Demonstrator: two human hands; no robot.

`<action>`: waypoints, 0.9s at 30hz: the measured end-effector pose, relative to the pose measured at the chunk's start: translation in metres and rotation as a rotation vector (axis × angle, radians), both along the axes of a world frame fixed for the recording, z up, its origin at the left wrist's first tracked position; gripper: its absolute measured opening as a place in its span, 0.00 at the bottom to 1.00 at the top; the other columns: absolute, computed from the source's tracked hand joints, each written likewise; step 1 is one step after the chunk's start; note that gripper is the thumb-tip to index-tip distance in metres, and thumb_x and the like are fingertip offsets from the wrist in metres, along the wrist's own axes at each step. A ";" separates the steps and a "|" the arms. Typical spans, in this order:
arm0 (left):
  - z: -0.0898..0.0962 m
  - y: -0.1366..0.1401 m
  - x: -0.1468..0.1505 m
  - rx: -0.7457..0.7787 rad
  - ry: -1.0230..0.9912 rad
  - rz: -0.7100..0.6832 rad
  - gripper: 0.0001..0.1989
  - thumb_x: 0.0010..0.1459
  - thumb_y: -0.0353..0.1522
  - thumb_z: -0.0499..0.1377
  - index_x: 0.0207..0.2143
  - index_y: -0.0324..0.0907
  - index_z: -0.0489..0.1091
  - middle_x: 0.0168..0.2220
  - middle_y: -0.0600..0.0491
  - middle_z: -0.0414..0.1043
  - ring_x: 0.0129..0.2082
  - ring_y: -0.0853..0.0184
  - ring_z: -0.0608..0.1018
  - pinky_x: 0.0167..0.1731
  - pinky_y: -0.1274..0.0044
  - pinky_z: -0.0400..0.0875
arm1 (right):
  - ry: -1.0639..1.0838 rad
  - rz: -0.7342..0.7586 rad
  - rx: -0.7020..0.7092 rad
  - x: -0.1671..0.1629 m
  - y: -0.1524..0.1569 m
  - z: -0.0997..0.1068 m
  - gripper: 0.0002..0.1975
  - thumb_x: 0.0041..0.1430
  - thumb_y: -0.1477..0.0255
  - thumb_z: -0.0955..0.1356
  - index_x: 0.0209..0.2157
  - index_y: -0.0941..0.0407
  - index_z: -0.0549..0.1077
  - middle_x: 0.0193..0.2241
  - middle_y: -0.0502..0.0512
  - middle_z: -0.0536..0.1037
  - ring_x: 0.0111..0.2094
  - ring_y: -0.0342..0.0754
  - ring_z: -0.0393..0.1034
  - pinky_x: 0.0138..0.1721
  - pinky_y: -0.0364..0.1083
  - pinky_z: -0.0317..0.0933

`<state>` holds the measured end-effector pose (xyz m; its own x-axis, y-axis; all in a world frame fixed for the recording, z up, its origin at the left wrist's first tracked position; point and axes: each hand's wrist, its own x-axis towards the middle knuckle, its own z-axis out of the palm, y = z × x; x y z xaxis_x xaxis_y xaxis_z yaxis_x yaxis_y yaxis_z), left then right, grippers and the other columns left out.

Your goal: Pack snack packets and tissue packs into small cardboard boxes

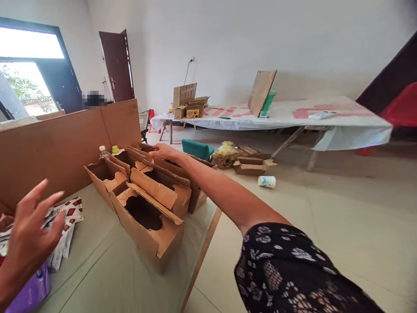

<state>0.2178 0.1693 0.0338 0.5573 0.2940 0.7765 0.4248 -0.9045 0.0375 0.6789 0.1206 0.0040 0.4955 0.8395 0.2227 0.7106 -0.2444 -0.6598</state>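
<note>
My right hand reaches across to the back of a group of open cardboard boxes. Its fingers are bent over the top edge of a rear cardboard box, and the fingertips are partly hidden. The nearest cardboard box has a rounded cut-out in its top, and another box stands at its left. My left hand hangs at the left with fingers spread, holding nothing. Below and behind it lie patterned packets and a purple package.
A tall cardboard panel borders the table's far left. A clear bottle and a yellow-green cap show behind the boxes. A teal stool, a white cup and cardboard scraps are on the floor before a long covered table.
</note>
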 end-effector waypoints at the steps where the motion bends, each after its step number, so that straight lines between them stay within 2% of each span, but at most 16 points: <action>1: 0.014 0.003 0.035 0.050 0.034 -0.049 0.19 0.61 0.39 0.57 0.55 0.61 0.70 0.68 0.64 0.59 0.64 0.51 0.68 0.64 0.52 0.63 | -0.014 0.013 -0.014 0.001 0.006 0.000 0.09 0.59 0.68 0.70 0.34 0.60 0.78 0.30 0.54 0.79 0.36 0.52 0.72 0.37 0.45 0.63; 3: 0.033 0.010 0.104 0.079 0.199 -0.101 0.19 0.61 0.35 0.54 0.54 0.49 0.72 0.66 0.53 0.63 0.64 0.53 0.68 0.64 0.57 0.64 | -0.047 0.045 -0.044 0.002 0.015 -0.001 0.10 0.58 0.69 0.70 0.37 0.61 0.79 0.34 0.56 0.80 0.38 0.51 0.72 0.39 0.44 0.63; 5: 0.037 0.021 0.166 0.070 0.350 -0.105 0.22 0.59 0.28 0.52 0.55 0.42 0.71 0.66 0.47 0.63 0.66 0.54 0.65 0.67 0.58 0.60 | -0.084 0.090 -0.072 0.002 0.021 -0.003 0.11 0.58 0.70 0.69 0.39 0.61 0.80 0.37 0.57 0.82 0.40 0.52 0.73 0.41 0.43 0.63; 6: 0.035 0.027 0.193 0.044 0.457 -0.096 0.25 0.58 0.25 0.52 0.58 0.40 0.69 0.68 0.45 0.61 0.68 0.54 0.62 0.68 0.58 0.57 | -0.103 0.117 -0.082 0.002 0.023 -0.003 0.11 0.58 0.71 0.68 0.39 0.60 0.80 0.39 0.58 0.82 0.41 0.52 0.73 0.42 0.43 0.63; 9: 0.019 0.045 0.259 -0.002 0.597 -0.115 0.30 0.56 0.22 0.55 0.62 0.39 0.65 0.67 0.44 0.61 0.71 0.53 0.58 0.68 0.59 0.56 | -0.152 0.194 -0.102 0.001 0.024 -0.006 0.13 0.58 0.75 0.66 0.41 0.58 0.81 0.44 0.55 0.82 0.44 0.50 0.73 0.45 0.42 0.62; 12: 0.000 0.060 0.302 -0.043 0.691 -0.138 0.24 0.62 0.27 0.60 0.61 0.40 0.66 0.65 0.43 0.64 0.68 0.51 0.62 0.64 0.55 0.62 | -0.192 0.231 -0.130 0.001 0.022 -0.009 0.16 0.57 0.79 0.64 0.42 0.57 0.82 0.43 0.54 0.83 0.43 0.49 0.73 0.44 0.41 0.61; 16: -0.020 0.075 0.329 -0.089 0.789 -0.154 0.19 0.65 0.38 0.62 0.56 0.41 0.69 0.59 0.45 0.69 0.56 0.55 0.74 0.55 0.56 0.72 | -0.232 0.246 -0.190 0.003 0.019 -0.011 0.17 0.54 0.80 0.64 0.40 0.58 0.82 0.38 0.51 0.83 0.40 0.49 0.73 0.40 0.42 0.62; 19: -0.031 0.079 0.333 -0.119 0.805 -0.117 0.18 0.66 0.39 0.61 0.55 0.41 0.70 0.56 0.45 0.71 0.53 0.58 0.76 0.52 0.59 0.75 | -0.250 0.242 -0.247 0.009 0.021 -0.005 0.15 0.56 0.78 0.65 0.39 0.56 0.83 0.34 0.48 0.82 0.39 0.49 0.73 0.40 0.42 0.64; 21: -0.036 0.080 0.333 -0.134 0.802 -0.089 0.18 0.66 0.39 0.61 0.54 0.41 0.70 0.55 0.46 0.71 0.52 0.58 0.76 0.51 0.60 0.75 | -0.266 0.210 -0.290 0.016 0.027 0.003 0.13 0.59 0.78 0.66 0.39 0.56 0.83 0.33 0.50 0.82 0.39 0.49 0.74 0.41 0.43 0.65; 24: -0.041 0.080 0.333 -0.147 0.799 -0.057 0.17 0.66 0.39 0.61 0.54 0.41 0.70 0.55 0.46 0.72 0.51 0.59 0.77 0.50 0.61 0.76 | -0.299 0.112 -0.361 0.025 0.046 0.012 0.08 0.65 0.73 0.68 0.42 0.59 0.80 0.38 0.55 0.82 0.40 0.49 0.75 0.44 0.47 0.68; 27: -0.043 0.079 0.332 -0.158 0.804 -0.036 0.17 0.66 0.39 0.61 0.54 0.41 0.70 0.54 0.46 0.72 0.50 0.59 0.77 0.49 0.62 0.76 | -0.322 0.024 -0.427 0.026 0.070 0.006 0.13 0.67 0.65 0.70 0.48 0.59 0.75 0.46 0.58 0.78 0.44 0.50 0.75 0.46 0.52 0.71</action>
